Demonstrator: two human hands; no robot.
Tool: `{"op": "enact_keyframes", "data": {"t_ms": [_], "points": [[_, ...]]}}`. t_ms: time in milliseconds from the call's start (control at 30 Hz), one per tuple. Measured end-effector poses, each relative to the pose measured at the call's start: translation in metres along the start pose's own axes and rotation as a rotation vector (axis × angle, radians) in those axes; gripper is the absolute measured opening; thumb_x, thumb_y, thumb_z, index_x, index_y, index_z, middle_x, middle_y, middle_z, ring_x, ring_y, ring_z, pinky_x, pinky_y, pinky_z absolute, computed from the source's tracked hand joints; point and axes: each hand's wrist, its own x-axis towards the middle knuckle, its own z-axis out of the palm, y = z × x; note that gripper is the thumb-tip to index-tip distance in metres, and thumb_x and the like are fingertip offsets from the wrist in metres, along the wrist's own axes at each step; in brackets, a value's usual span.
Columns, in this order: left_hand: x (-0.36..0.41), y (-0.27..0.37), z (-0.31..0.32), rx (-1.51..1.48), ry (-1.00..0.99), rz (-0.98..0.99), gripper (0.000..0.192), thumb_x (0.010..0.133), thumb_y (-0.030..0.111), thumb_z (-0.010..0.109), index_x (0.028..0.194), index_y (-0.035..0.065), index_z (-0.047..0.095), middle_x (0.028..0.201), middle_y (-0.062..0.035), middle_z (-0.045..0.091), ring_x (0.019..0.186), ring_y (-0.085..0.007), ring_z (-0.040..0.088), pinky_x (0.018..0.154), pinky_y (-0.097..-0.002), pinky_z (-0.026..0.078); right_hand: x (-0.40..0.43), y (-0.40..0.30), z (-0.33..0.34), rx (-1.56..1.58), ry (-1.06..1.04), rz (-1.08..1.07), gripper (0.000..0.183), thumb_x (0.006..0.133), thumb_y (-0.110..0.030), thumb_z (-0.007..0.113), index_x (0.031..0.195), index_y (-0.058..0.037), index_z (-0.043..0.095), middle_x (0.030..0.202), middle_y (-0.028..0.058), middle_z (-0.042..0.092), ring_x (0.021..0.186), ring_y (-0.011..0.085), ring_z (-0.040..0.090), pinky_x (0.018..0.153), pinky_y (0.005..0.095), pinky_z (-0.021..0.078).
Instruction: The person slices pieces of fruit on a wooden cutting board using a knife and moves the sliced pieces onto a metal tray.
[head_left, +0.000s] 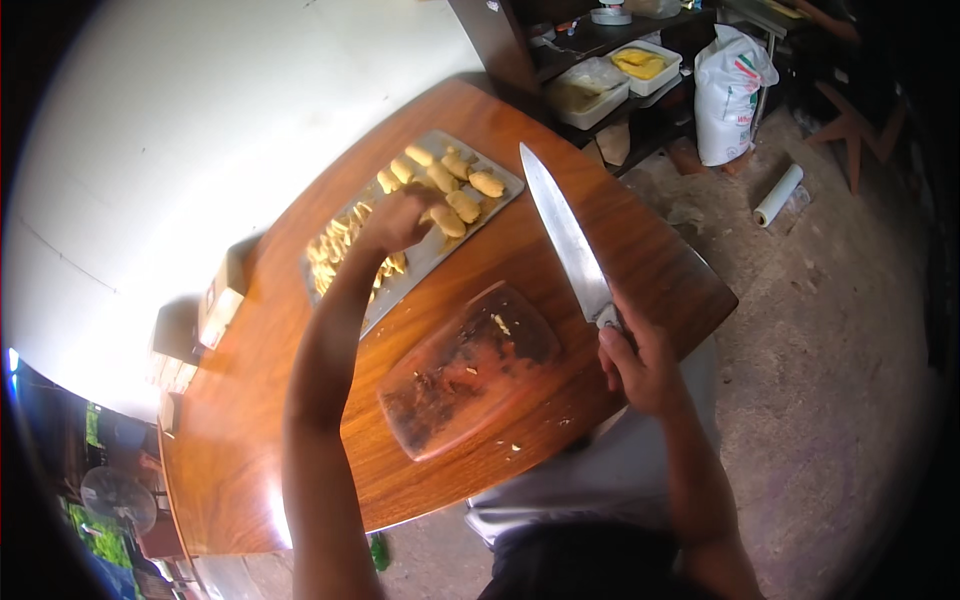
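Note:
Several whole yellowish dough rolls (464, 205) lie at the right end of a metal tray (420, 262), with many cut slices (337, 244) at its left end. Over the tray, among the whole rolls, my left hand (405, 217) reaches with bent fingers; it is blurred, and whether it grips a roll cannot be told. My right hand (637, 360) grips the handle of a large kitchen knife (566, 240), its blade pointing away from me above the table's right part. A worn wooden cutting board (469, 371) with a few crumbs lies between my arms.
The polished wooden table (247, 375) carries small cardboard boxes (223, 298) at the left by a white wall. Beyond its right end stand a dark shelf with white plastic tubs (646, 67), a white sack (731, 97) and, on the floor, a roll of plastic film (778, 196).

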Motion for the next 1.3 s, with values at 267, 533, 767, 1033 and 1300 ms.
{"op": "enact_keyframes", "data": {"t_ms": [267,533,767,1033,1300], "points": [[0.017,0.011,-0.003,0.184,-0.23,-0.018,0.039,0.084,0.002,0.076,0.122,0.0123,0.077,0.132,-0.0091,0.075,0.128,-0.0285,0.067,0.11,-0.0421,0.055,-0.002,-0.002,-0.002,-0.019,0.008,-0.032,0.058,0.111,-0.012,0.053,0.167,-0.0084,0.039,0.07,0.0024,0.057,0.057,0.0083,0.054,0.056,0.0283,0.0498],[0.01,-0.046,-0.025,0.075,0.112,-0.29,0.028,0.088,-0.001,0.08,0.116,0.0038,0.076,0.119,-0.0122,0.076,0.108,-0.0309,0.072,0.095,-0.0422,0.061,-0.001,-0.003,-0.002,-0.005,-0.002,-0.036,0.058,0.11,-0.012,0.053,0.166,-0.0078,0.04,0.069,0.0021,0.058,0.056,0.0083,0.054,0.056,0.0281,0.0493],[0.004,-0.091,-0.023,0.164,0.2,-0.599,0.015,0.089,0.018,0.08,0.091,0.0033,0.079,0.089,-0.0089,0.081,0.081,-0.0231,0.076,0.076,-0.0393,0.061,0.001,-0.006,-0.001,0.013,-0.006,-0.003,0.058,0.11,-0.011,0.053,0.166,-0.0076,0.04,0.069,0.002,0.058,0.056,0.0079,0.054,0.055,0.0279,0.0492],[0.031,-0.091,0.027,-0.226,0.067,-0.943,0.043,0.086,0.035,0.087,0.067,-0.0002,0.072,0.062,-0.0102,0.069,0.047,-0.0153,0.064,0.052,-0.033,0.056,0.002,-0.008,-0.001,0.009,-0.004,0.003,0.058,0.109,-0.01,0.054,0.166,-0.0075,0.04,0.069,0.0017,0.058,0.056,0.0077,0.054,0.056,0.0275,0.0496],[0.054,-0.072,0.028,-0.255,-0.057,-1.1,0.049,0.08,0.042,0.094,0.084,-0.0022,0.073,0.068,-0.01,0.075,0.053,-0.0147,0.07,0.051,-0.0274,0.059,0.002,-0.007,-0.002,0.026,-0.001,0.012,0.059,0.109,-0.01,0.054,0.166,-0.0074,0.04,0.07,0.0015,0.059,0.057,0.0078,0.055,0.056,0.0278,0.0504]]}}
